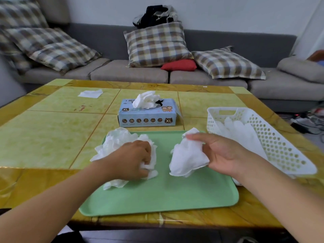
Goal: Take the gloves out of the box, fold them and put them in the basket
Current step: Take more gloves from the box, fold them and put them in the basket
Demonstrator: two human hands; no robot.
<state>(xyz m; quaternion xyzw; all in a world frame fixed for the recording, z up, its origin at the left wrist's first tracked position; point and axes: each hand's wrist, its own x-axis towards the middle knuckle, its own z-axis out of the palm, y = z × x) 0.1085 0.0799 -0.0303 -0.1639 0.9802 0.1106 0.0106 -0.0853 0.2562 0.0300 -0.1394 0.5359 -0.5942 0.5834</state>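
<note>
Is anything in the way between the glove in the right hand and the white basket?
Nothing visible is. The right hand holds a crumpled glove over the green tray, and the basket sits just to its right, open on top, with gloves already inside.

A blue glove box (pixel 147 116) stands mid-surface, white gloves (pixel 146 99) bunched from its slot. A crumpled glove pile (pixel 114 142) and 1 loose glove (pixel 187 155) sit over the green tray (pixel 166 195). The white perforated basket (pixel 273 142) holds flattened gloves (pixel 240 130).
</note>
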